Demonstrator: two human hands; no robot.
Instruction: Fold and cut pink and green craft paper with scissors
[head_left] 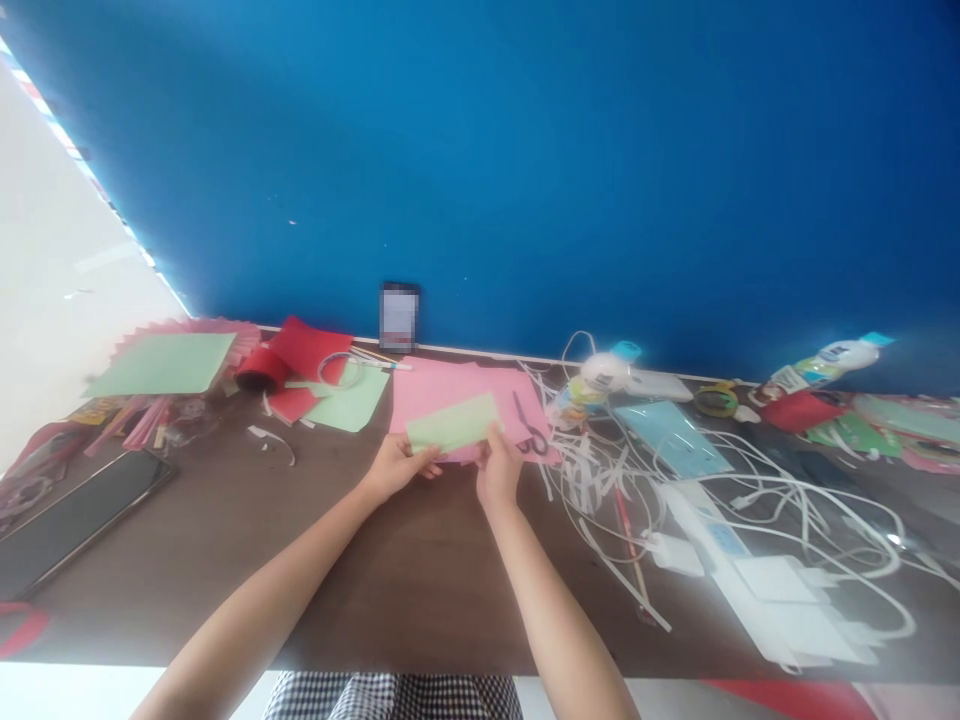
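A strip of light green paper (454, 422) is held between my two hands over the desk. My left hand (397, 467) pinches its lower left corner, thumb on top. At the right end, my right hand (499, 468) grips the paper's edge between thumb and fingers. Behind the strip lie sheets of pink paper (427, 378). A pair of dark scissors (531, 430) rests on the pink paper, just right of my right hand.
To the left lie red paper (311, 350), green sheets (352, 400) and a dark tablet or phone (82, 520). A tangle of white cables and a power strip (720, 560) covers the right side, with glue bottles (607, 368) and blue paper (675, 437). A blue wall (525, 180) rises behind.
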